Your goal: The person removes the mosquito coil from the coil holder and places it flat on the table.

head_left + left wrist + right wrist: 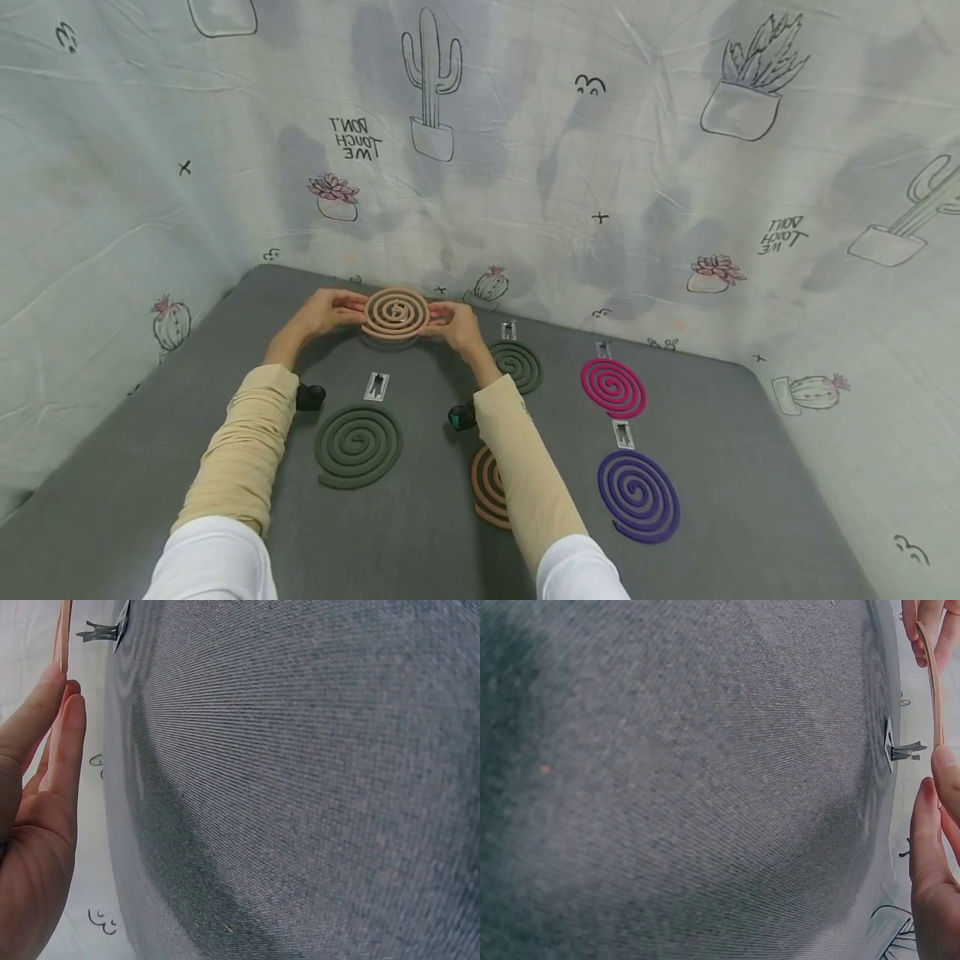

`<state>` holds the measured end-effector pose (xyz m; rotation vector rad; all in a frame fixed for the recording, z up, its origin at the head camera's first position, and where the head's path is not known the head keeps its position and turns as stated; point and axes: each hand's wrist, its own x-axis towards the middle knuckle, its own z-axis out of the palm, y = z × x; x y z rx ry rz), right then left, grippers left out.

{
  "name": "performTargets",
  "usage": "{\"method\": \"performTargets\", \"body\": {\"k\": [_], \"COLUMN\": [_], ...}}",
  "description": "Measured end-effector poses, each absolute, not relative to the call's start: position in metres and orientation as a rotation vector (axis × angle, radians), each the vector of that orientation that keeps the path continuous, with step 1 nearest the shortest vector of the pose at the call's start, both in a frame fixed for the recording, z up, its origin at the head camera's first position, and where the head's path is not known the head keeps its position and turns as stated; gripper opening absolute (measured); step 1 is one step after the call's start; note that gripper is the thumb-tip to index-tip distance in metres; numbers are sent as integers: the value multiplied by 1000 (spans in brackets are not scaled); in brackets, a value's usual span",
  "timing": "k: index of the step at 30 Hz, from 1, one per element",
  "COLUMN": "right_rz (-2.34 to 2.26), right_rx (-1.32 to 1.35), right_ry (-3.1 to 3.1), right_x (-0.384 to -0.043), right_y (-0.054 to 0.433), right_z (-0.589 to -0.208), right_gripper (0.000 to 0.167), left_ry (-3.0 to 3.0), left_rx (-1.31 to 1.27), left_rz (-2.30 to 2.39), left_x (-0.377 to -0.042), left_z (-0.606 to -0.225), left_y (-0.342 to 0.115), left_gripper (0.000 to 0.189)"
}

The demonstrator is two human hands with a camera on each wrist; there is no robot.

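Observation:
A tan mosquito coil (397, 312) is held flat above the far left part of the grey table. My left hand (322, 312) pinches its left edge between thumb and fingers. At the opposite edge my right hand (456, 327) pinches it the same way. Seen edge-on in the right wrist view, the coil (936, 697) is apart from the small metal stand (906, 751), whose prongs point up from the cloth. The left wrist view shows that stand (103, 631) too, below the coil.
Nearer lies a dark green coil (358, 444) with a metal stand (377, 387) behind it. To the right are another green coil (517, 367), a pink coil (612, 388) and a purple coil (638, 497). My right forearm partly covers a brown coil (487, 492). A printed curtain (525, 167) borders the table.

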<state>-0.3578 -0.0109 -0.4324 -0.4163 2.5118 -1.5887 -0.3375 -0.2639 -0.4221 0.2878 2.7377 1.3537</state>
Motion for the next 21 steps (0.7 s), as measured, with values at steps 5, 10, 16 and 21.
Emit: {"method": "performTargets", "body": {"k": [5,10,16,21], "right_rz": [-1574,-1572,-1565,-1565], "right_rx": [-425,-424,-427,-449], "right_ry": [2529,2529,2519,2490], "right_x": [-356,-354,-352,-351], "right_y": [-10,-11,-12,-11], "right_z": [-436,-440,-441,-441], "right_gripper": [47,47,47,49], "left_ry": [2722,2715,2716,2706], "left_rx": [311,342,336,285], "left_rz": [1343,1350,1364,1353], "left_x": [-338,-337,-334,-330], "left_z": [-426,-428,-430,-430], "left_y": [-267,-269,-269,-267], "left_gripper": [42,43,43,46]}}
